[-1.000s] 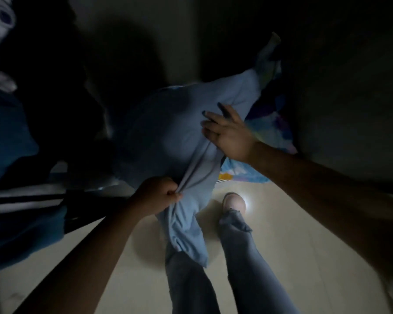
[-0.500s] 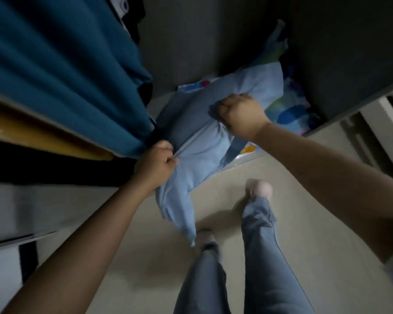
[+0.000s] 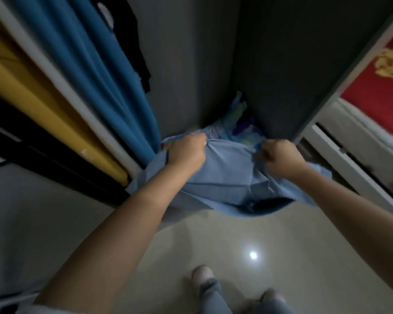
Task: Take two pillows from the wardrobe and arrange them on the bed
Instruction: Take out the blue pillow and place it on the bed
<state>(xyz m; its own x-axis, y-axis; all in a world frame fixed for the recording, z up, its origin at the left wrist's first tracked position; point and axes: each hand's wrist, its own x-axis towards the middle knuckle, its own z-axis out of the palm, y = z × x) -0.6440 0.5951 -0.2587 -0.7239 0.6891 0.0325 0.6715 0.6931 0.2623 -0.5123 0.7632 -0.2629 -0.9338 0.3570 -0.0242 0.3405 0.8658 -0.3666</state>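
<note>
pale blue pillow [image 3: 225, 177] hangs at the wardrobe [image 3: 281, 64] mouth above the floor [image 3: 281, 245], both hands fisted in its cloth: left hand [image 3: 186, 152], right hand [image 3: 279, 157]. patterned bedding [image 3: 243, 125] lies behind it, teal clothes [image 3: 104, 71] beside.

I see soft matt blue cloth on the pillow [image 3: 225, 173], a glossy smooth floor [image 3: 270, 245], and matt teal hanging fabric [image 3: 95, 64].

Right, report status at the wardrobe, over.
Left hand and right hand both fisted on blue pillow. Pillow partly out of wardrobe, over the floor. Teal garment hangs at its left edge.
</note>
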